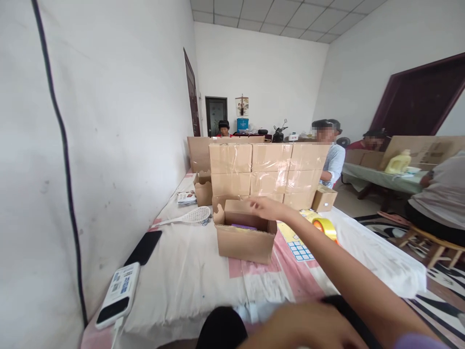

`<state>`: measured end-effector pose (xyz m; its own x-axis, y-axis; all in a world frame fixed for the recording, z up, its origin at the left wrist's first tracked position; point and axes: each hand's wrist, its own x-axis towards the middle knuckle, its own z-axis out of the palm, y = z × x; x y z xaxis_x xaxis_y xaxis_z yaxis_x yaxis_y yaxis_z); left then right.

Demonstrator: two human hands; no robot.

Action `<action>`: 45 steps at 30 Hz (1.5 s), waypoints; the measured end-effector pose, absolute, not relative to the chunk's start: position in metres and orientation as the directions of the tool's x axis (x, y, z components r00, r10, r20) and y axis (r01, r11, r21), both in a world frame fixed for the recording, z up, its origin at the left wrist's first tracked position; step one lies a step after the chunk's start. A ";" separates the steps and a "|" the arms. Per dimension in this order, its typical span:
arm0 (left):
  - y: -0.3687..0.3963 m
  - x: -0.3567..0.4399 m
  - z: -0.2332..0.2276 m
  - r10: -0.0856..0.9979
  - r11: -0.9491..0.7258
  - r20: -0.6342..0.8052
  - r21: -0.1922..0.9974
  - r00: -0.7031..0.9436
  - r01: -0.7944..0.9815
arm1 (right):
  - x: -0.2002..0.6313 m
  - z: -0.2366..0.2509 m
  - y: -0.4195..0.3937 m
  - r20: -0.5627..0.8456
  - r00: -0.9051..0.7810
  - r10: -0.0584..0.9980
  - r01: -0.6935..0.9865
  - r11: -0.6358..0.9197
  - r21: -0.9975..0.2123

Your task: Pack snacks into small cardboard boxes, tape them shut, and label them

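Right hand (267, 207) stretched out over open box (245, 237), fingers loosely spread, grip holding nothing. Box sits just beneath it on bed (189, 276). Tape roll (324, 227) just right of hand. Left hand (305, 327) blurred, near; grip unclear.

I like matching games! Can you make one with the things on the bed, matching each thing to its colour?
Things:
1. tape roll
2. phone
3. open box
4. swatter

Colours:
a. brown
b. white
c. yellow
d. black

Pairs: 1-c, 2-d, 3-a, 4-b. The right hand reaches over the open box.
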<state>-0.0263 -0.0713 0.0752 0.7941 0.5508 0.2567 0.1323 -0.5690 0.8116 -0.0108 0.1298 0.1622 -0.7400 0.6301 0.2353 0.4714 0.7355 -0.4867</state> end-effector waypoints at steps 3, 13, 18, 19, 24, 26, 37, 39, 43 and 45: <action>-0.048 -0.095 0.071 0.784 -0.620 0.606 0.759 0.134 0.198 | 0.035 0.133 0.107 0.717 -0.181 0.674 0.315 0.730 -0.607; 0.021 -0.229 0.009 0.789 -0.347 0.381 0.924 -0.482 0.162 | 0.026 0.042 0.090 0.500 -0.299 0.813 0.102 0.548 -0.830; 0.024 -0.220 0.003 0.762 -0.334 0.364 0.930 -0.536 0.156 | 0.025 0.035 0.097 0.434 -0.213 0.875 0.095 0.461 -0.882; 0.023 -0.220 0.003 0.744 -0.330 0.364 0.929 -0.561 0.166 | 0.026 0.033 0.100 0.401 -0.201 0.894 0.092 0.425 -0.901; 0.018 -0.211 0.010 0.700 -0.259 0.340 0.940 -0.628 0.221 | 0.026 0.028 0.117 0.260 -0.294 0.920 0.008 0.275 -0.962; 0.014 -0.204 0.016 0.696 -0.221 0.343 0.938 -0.631 0.267 | 0.026 0.028 0.121 0.329 -0.265 0.907 -0.030 0.333 -0.942; -0.005 -0.156 0.045 0.731 0.073 0.592 0.425 -0.338 0.902 | 0.053 0.024 0.124 0.528 -0.459 0.714 0.225 0.669 -0.709; -0.003 -0.147 0.044 0.785 -0.054 0.594 0.344 -0.173 0.937 | 0.058 0.024 0.121 0.492 -0.488 0.721 0.273 0.662 -0.698; 0.003 -0.134 0.044 0.818 -0.051 0.558 0.313 -0.140 0.949 | 0.085 0.032 0.122 0.459 -0.384 0.802 0.477 0.597 -0.645; 0.006 -0.129 0.048 0.830 0.000 0.534 0.292 -0.163 0.957 | 0.110 0.037 0.133 0.500 -0.190 0.845 0.606 0.502 -0.618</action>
<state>-0.1292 0.0059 0.0475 -0.1627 0.8295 0.5342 0.9565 -0.0002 0.2916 0.1104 0.1331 0.0373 -0.1897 0.8449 0.5001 0.6056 0.5016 -0.6178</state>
